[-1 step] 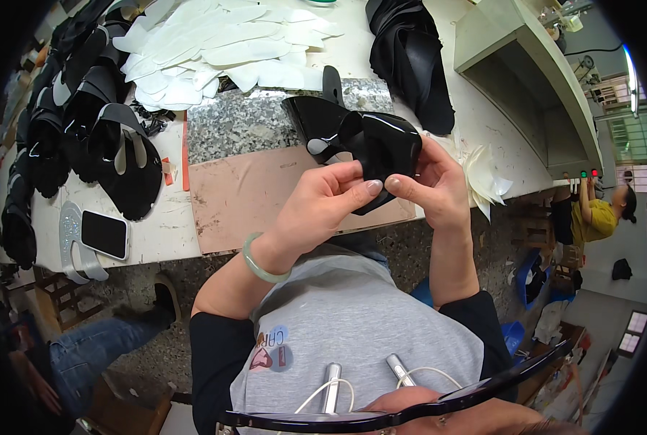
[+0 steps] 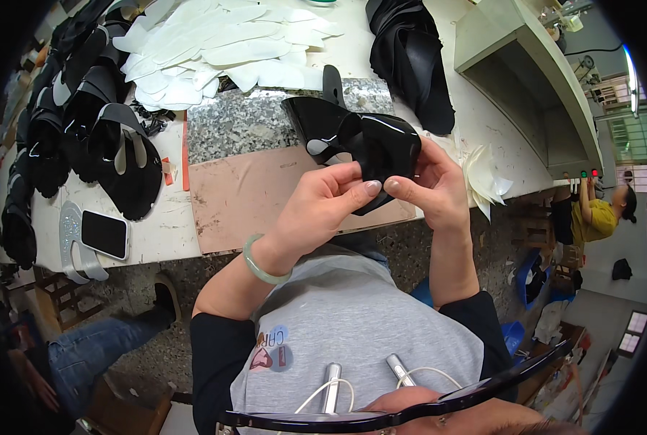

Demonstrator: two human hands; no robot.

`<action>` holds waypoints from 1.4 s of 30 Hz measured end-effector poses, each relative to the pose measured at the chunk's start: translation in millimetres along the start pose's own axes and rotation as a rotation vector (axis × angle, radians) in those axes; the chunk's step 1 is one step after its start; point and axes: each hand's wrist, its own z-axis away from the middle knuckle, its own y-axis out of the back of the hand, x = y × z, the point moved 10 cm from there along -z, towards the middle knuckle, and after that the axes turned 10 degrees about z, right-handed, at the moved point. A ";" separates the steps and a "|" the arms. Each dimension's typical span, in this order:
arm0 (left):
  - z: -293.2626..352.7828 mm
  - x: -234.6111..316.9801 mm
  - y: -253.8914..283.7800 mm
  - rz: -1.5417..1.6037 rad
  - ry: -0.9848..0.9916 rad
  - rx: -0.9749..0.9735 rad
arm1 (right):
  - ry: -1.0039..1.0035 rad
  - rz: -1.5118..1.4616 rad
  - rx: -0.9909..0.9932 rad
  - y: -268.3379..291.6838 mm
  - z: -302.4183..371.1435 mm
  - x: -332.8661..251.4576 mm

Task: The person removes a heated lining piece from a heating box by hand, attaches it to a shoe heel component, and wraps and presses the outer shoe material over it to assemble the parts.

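Observation:
A glossy black shoe upper [image 2: 392, 138] is held between my two hands above the work table. My left hand [image 2: 312, 206], with a pale green bangle on its wrist, pinches the near edge of the upper between thumb and fingers. On the right side, my right hand [image 2: 438, 185] has its thumb on that same edge, close to the left thumb, and its fingers behind the upper. The far part of the upper, with its upright strap [image 2: 331, 85], lies over the speckled stone slab [image 2: 240, 123]. A pinkish board [image 2: 240, 199] is beneath my hands. The undersides of my fingers are partly hidden.
White shaped sheets [image 2: 229, 47] are heaped at the back, with stacked black pieces [image 2: 410, 65] to their right. More black shoe uppers [image 2: 124, 174] and a phone [image 2: 105, 234] lie left. A metal box-like machine [image 2: 530, 80] stands right, near translucent pieces [image 2: 485, 177]. Other people are at both sides.

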 end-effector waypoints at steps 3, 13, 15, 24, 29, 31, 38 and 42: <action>4.2 -4.4 2.2 -0.042 -0.032 0.017 | -0.009 0.003 -0.011 -4.4 4.5 3.2; 23.0 -17.8 14.8 -0.026 -0.066 0.051 | -0.049 -0.072 -0.058 -18.2 12.1 23.3; 25.4 -19.4 14.6 -0.050 -0.057 0.052 | -0.077 -0.105 -0.063 -20.5 13.2 27.2; 34.7 -3.3 10.5 -0.036 -0.104 0.005 | -0.015 -0.147 -0.131 -34.1 11.5 28.4; 38.8 33.7 6.0 -0.213 -0.220 0.048 | 0.061 -0.272 -0.128 -43.2 -1.0 2.2; 40.5 56.1 -4.4 -0.231 -0.306 0.072 | 0.160 -0.408 -0.125 -44.7 -6.4 -16.5; 35.8 37.3 30.8 -0.097 -0.235 0.147 | 0.037 -0.468 -0.121 -47.6 -13.3 19.0; 37.2 11.5 42.6 0.083 -0.143 0.207 | 0.055 -0.343 -0.166 -53.9 -8.7 26.0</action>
